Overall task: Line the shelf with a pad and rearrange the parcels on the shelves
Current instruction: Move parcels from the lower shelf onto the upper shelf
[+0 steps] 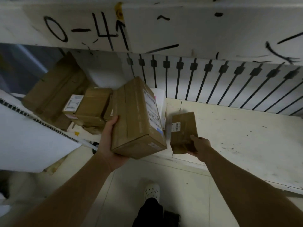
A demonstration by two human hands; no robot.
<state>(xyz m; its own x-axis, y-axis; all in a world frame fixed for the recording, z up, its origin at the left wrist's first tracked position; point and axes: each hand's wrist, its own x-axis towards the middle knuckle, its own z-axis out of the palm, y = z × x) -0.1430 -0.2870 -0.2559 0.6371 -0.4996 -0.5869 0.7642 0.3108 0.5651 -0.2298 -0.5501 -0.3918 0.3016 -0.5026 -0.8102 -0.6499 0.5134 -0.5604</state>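
Person at a low shelf (246, 136), a parcel in each hand, seen from a head-worn camera looking down. The left hand (109, 141) cups the big box (137, 118) from below at its near left corner, palm up, with the thumb lying up the left face. The box is tilted and its white shipping label faces right. The right hand (200, 145) grips the small box (183, 130) at its near end, fingers curled round it, with a barcode sticker showing on top. The small box sits over the left part of the cream shelf, just right of the big box and apart from it; whether it touches the shelf cannot be told. Behind the big box, at the back left of the shelf, brown parcels (93, 107) lie in a jumbled heap, and a long flat carton (54, 92) leans at the rear. A white sheet (32, 136) with a corrugated edge slants at far left. A slotted back panel (213, 79) runs behind the shelf. Above it, the upper shelf edge (196, 30) carries "0-4" and an arrow in black marker. Below, a white perforated shoe (152, 191) rests on the pale tiled floor (188, 185)
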